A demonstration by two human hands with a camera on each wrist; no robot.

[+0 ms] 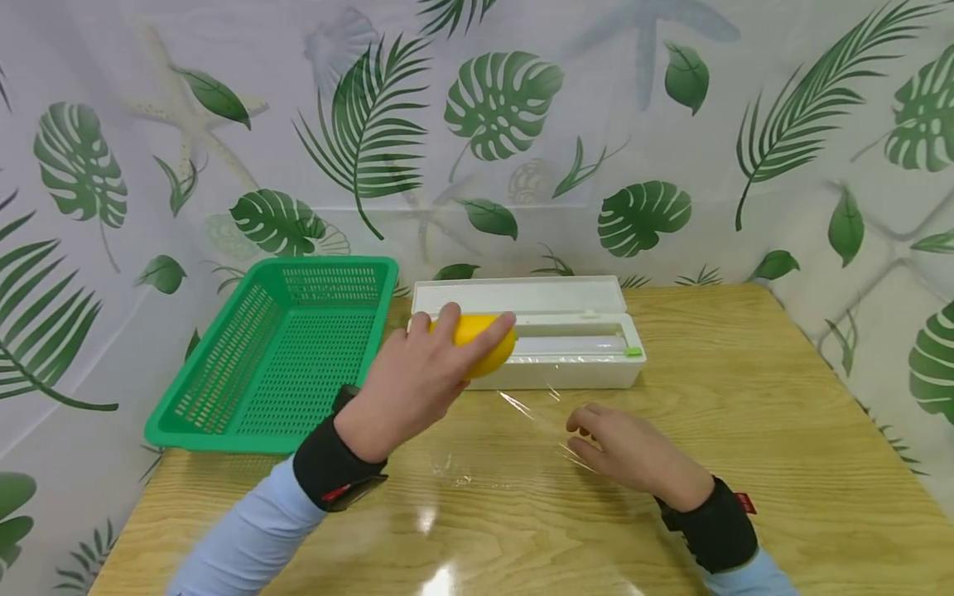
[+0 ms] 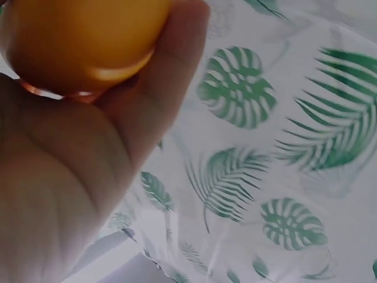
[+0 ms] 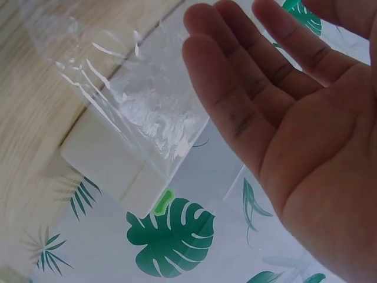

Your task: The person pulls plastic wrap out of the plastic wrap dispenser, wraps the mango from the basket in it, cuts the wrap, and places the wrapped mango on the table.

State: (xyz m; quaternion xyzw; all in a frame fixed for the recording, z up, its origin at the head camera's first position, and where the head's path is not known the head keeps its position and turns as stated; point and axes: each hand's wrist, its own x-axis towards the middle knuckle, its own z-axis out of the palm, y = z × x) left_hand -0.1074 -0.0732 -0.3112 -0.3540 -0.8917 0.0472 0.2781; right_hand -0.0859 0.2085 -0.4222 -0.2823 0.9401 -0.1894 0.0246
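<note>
While a white sheet [image 1: 566, 178] printed with green leaves, starfish and shells lines the back and sides, a wood-grain table [image 1: 522, 538] fills the foreground. Basket [image 1: 309, 356], one, green, rectangular, slotted walls and floor; stands at the table's left, near the sheet. Box [image 1: 559, 377], one, white, long; lies at the table's back, just right of the basket, lid [image 1: 517, 295] raised, a pale roll [image 1: 570, 344] visible inside. Film [image 1: 499, 472], clear, creased and glinting; runs over the box's near edge and out above the table. Sleeves [image 1: 249, 530], two, light blue. Left hand [image 1: 417, 381]: raised, fingers and thumb wrapped about a yellow item. Right hand [image 1: 637, 451]: holding nothing visible, fingers loosely extended beside the film; whether they touch it cannot be told. Wristbands [image 1: 335, 463], two, black, one per wrist. Yellow item [image 1: 484, 331], one, rounded, smooth; held in the left hand, seen from the head before the left part of the box, its far side hidden by fingers. Tab [image 1: 633, 352], one, bright green, small; at the box's right end.
</note>
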